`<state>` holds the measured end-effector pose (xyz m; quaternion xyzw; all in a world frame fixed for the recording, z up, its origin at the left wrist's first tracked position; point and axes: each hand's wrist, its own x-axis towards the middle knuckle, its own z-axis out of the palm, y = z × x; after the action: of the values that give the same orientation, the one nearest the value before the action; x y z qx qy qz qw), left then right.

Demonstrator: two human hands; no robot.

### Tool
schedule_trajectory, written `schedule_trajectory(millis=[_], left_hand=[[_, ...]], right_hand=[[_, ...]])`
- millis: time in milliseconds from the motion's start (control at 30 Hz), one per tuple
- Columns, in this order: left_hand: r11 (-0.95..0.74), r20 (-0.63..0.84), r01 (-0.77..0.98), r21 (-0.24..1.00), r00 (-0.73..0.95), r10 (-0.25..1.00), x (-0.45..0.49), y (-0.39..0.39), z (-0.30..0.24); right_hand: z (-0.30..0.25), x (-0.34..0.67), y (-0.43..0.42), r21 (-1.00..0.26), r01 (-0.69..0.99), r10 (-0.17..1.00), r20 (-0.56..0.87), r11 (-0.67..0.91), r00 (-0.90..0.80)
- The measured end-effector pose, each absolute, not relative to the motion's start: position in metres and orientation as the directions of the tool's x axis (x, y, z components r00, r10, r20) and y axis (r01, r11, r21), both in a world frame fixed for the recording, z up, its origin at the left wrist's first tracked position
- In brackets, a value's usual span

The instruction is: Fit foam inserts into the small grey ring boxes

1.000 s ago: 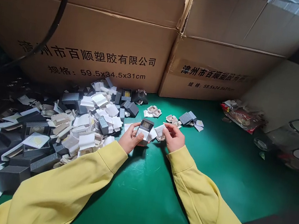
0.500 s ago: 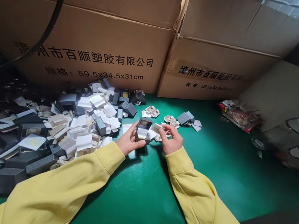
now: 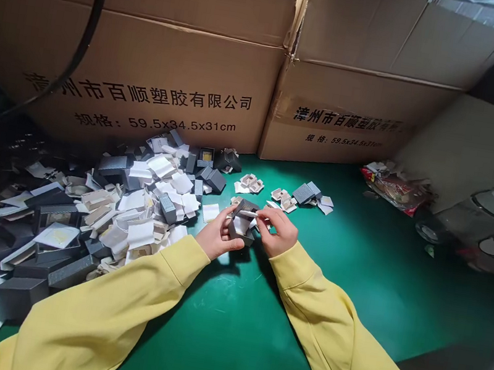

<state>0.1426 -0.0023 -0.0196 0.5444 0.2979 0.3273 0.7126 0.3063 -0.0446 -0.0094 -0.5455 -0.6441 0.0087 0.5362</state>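
My left hand [image 3: 219, 235] is closed around a small dark grey hinged box [image 3: 240, 228], whose lid stands raised and whose inside is white. Between the thumb and fingers of my right hand [image 3: 278, 231] is a white card [image 3: 249, 213], held edge-on at the lid of that box. A square white piece [image 3: 211, 212] lies on the green table just left of the box. Beyond my hands are cream-coloured folded inserts [image 3: 283, 199] and another cluster of inserts [image 3: 250, 183].
A large heap of white liners [image 3: 141, 232] and dark boxes [image 3: 20, 297] covers the left side. Closed grey boxes [image 3: 306, 193] sit at the back. Big cartons [image 3: 171, 73] stand behind. At right are a plastic bag [image 3: 399, 187] and a clear jar [image 3: 478, 231].
My right hand has brought the white card left to the box's lid, turning it edge-on. The box in my left hand has tilted and shifted slightly right.
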Motion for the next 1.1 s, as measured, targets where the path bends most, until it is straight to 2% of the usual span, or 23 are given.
schedule_trajectory(millis=[233,367,567,767,933,1000,1100], left_hand=[[0.139,-0.029,-0.129,0.982,0.623,0.782,0.142,-0.003,-0.022],[0.076,-0.016,-0.062,0.995,0.665,0.747,0.14,-0.003,-0.024],[0.013,0.017,-0.038,0.999,0.704,0.71,0.14,-0.007,-0.02],[-0.035,0.045,-0.029,0.999,0.715,0.698,0.139,-0.009,-0.019],[-0.189,0.119,0.025,0.982,0.695,0.709,0.137,-0.017,-0.015],[-0.235,0.132,0.065,0.97,0.669,0.732,0.136,-0.02,-0.013],[-0.262,0.136,0.105,0.959,0.642,0.755,0.137,-0.022,-0.012]], right_hand=[[-0.011,0.31,-0.039,-0.444,0.782,0.649,0.758,0.438,0.067],[-0.016,0.313,-0.037,-0.451,0.805,0.672,0.735,0.385,0.09],[-0.017,0.313,-0.038,-0.453,0.751,0.594,0.798,0.48,0.101],[-0.015,0.309,-0.04,-0.6,0.704,0.667,0.705,0.38,0.241],[-0.021,0.303,-0.039,-0.884,0.415,0.818,0.396,0.216,0.418],[-0.024,0.3,-0.038,-0.931,0.325,0.857,0.301,0.169,0.418],[-0.024,0.299,-0.038,-0.932,0.337,0.863,0.279,0.137,0.421]])
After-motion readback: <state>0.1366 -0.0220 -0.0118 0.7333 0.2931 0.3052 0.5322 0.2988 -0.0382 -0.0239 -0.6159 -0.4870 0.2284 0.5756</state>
